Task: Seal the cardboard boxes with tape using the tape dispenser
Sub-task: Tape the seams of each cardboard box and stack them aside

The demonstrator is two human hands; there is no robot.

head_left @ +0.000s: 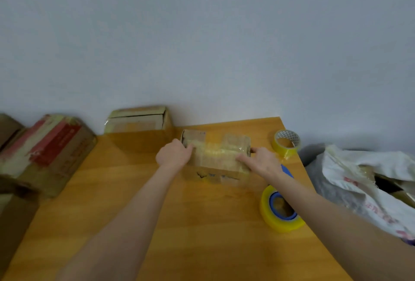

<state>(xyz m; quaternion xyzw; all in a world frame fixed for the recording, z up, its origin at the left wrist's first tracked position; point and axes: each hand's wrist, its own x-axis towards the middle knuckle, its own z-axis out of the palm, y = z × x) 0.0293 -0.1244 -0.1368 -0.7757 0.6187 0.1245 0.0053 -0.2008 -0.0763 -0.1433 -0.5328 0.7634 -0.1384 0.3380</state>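
Head view, small box: sitting mid-table, closed, tape already lying across its top.
Left hand: curling round the box's left end.
Right hand: pressing flat fingers on the tape.
Tape dispenser: lying untouched beside the right arm.
Left to do: back box is probably waiting for tape.
Bag: holding another box.

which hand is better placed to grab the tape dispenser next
Right. The tape dispenser lies beside the right forearm, near the right hand; the left hand holds the far end of the box.
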